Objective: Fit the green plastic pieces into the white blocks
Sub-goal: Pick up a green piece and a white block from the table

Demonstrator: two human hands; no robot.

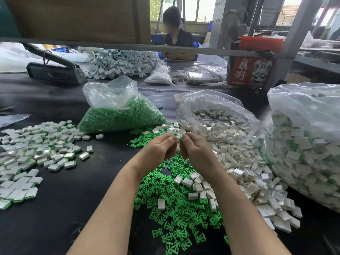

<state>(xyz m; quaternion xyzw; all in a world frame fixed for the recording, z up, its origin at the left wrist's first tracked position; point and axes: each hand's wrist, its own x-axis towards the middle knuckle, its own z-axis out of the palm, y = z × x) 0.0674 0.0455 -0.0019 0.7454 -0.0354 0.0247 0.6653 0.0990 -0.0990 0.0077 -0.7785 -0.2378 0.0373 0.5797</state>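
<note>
My left hand [160, 148] and my right hand [195, 150] meet fingertip to fingertip above the black table. Between them they pinch a small green plastic piece [180, 138] together with a white block that the fingers mostly hide. Loose green pieces [171, 205] lie scattered under my forearms. Loose white blocks [237, 162] spill from an open bag to the right. A spread of white blocks with green showing at their edges [36, 155] covers the table on the left.
A clear bag of green pieces [117, 115] stands behind my hands. An open bag of white blocks [217, 118] and a big bag of fitted blocks [305, 144] fill the right. Across the table sits a person [177, 34], with a red box [250, 70] nearby.
</note>
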